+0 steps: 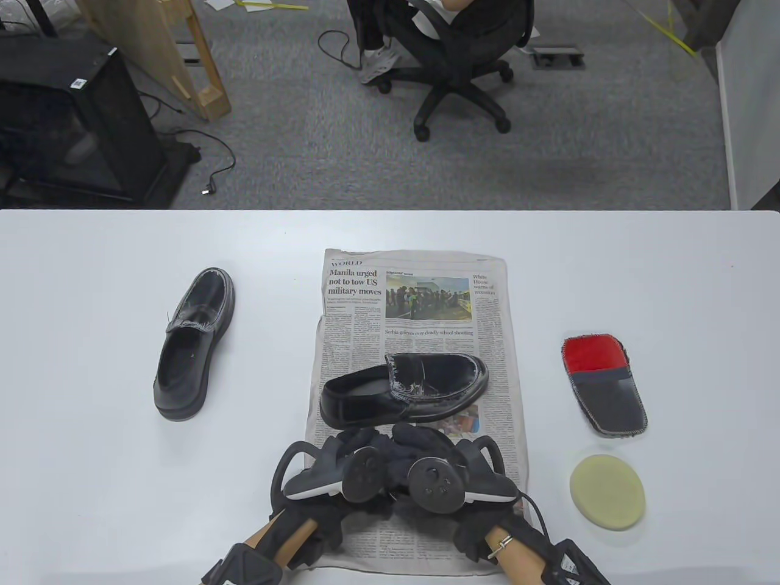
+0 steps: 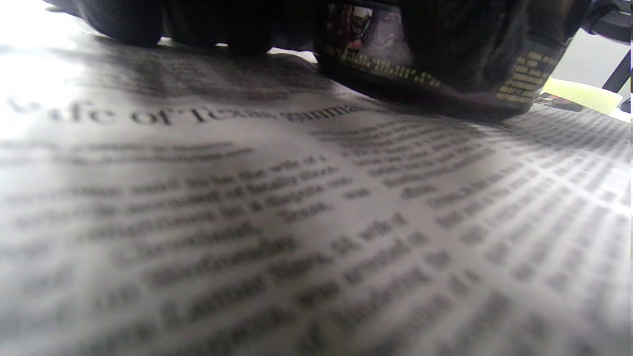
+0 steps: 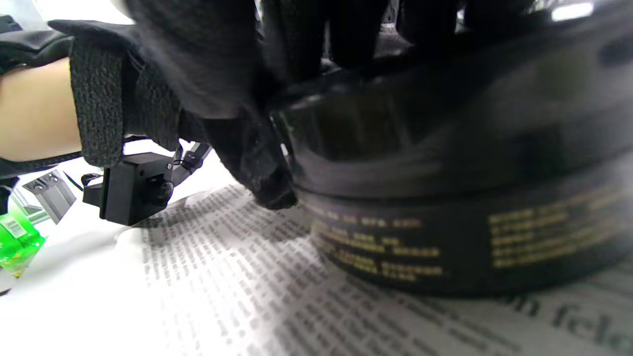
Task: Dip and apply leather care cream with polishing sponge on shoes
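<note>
Clamped right hand (image 1: 439,472) fingers (image 3: 346,29) over the lid of the black cream tin (image 3: 470,237), left hand (image 1: 341,472) gripping its side with the thumb at the seam, seemingly to free the lid before any dipping. Worked over the newspaper (image 1: 414,274), tin just in front of one black shoe (image 1: 405,387), presumably to spare the white table (image 1: 91,487). Had the yellow sponge (image 1: 607,492) lying untouched to the right near a red-and-grey mitt (image 1: 603,387), the second shoe (image 1: 195,344) off to the left, and grey carpet with an office chair (image 1: 460,79) beyond.
</note>
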A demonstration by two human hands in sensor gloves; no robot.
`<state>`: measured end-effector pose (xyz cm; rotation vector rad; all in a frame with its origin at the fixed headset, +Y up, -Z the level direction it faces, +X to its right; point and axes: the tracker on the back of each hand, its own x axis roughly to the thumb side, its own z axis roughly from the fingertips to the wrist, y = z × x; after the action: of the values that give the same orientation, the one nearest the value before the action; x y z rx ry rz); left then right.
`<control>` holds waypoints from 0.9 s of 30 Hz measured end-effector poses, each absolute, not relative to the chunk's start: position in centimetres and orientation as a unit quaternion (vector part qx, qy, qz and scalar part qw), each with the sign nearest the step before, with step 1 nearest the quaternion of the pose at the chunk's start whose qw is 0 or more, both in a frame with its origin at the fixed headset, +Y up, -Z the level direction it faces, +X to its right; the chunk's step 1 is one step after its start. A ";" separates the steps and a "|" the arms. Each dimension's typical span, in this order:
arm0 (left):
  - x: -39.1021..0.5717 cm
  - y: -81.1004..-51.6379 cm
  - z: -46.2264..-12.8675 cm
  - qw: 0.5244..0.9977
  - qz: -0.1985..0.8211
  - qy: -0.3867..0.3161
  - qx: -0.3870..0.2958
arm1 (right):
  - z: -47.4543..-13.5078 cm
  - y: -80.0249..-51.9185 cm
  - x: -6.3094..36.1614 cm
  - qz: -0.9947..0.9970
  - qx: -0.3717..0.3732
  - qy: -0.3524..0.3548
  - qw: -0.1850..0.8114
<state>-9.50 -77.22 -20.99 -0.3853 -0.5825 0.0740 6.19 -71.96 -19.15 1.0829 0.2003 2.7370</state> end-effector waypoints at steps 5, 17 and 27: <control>-9.5 -77.2 -21.0 0.938 0.036 -0.287 -0.192 | -18.2 -71.7 6.1 0.944 0.324 -0.005 -0.067; -9.6 -77.3 -21.0 0.937 0.040 -0.288 -0.194 | -18.7 -72.0 6.8 0.939 0.338 0.062 0.026; -9.9 -77.3 -21.1 0.938 0.042 -0.288 -0.189 | -18.7 -72.1 6.3 0.918 0.378 0.110 0.043</control>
<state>-9.85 -77.29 -21.13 -0.3855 -0.5878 0.0853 6.33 -72.15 -18.66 1.1544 0.3367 2.8083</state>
